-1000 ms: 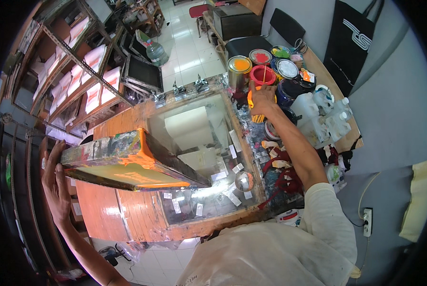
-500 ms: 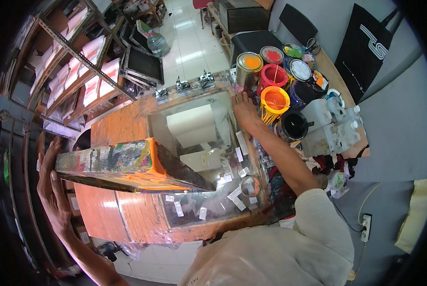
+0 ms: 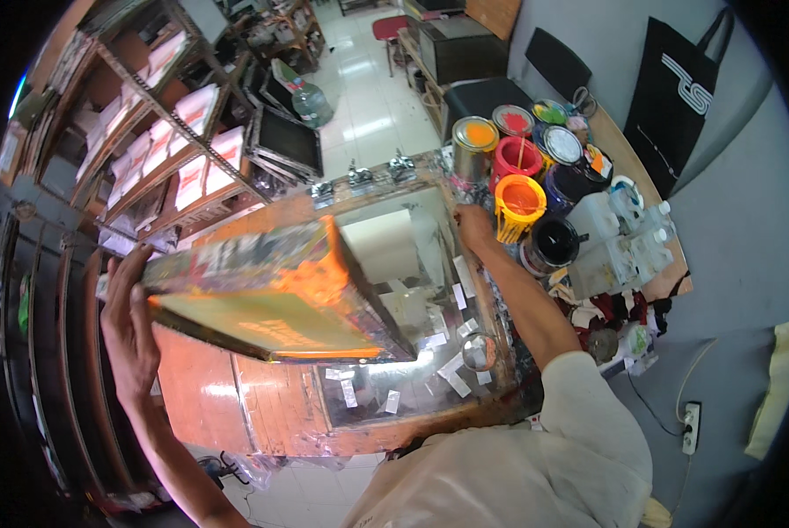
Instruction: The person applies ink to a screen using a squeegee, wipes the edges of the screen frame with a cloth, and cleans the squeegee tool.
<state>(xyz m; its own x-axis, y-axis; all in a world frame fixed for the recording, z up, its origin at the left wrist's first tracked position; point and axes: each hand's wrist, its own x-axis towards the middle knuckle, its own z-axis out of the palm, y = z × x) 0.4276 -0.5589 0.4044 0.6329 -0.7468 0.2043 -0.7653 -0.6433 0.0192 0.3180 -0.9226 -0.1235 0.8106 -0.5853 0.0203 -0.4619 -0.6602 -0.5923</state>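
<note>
My left hand [image 3: 132, 330] holds the left end of a screen printing frame [image 3: 245, 255], fingers over its edge. The frame is tilted up above the table, its wood smeared with orange and other ink. Yellowish mesh [image 3: 227, 317] with an orange printed area shows underneath. My right hand [image 3: 473, 231] rests at the right edge of the glass panel [image 3: 412, 409], fingers curled; whatever they may hold is hidden. Close beside it stands a yellow tub of orange ink [image 3: 520, 207]. On the glass, partly behind the frame, lies a white sheet [image 3: 381, 246].
Metal hinge clamps [image 3: 359, 174] line the table's far edge. Ink cans, a black ink pot [image 3: 553, 242] and plastic bottles [image 3: 619, 255] crowd the right side. A tape roll [image 3: 480, 351] and tape pieces lie on the glass. Racks with printed sheets [image 3: 209, 163] stand at left.
The screen frame has tilted further, so more of its underside mesh shows. My right hand's fingers, stretched out before, are now curled. The whole view has shifted slightly.
</note>
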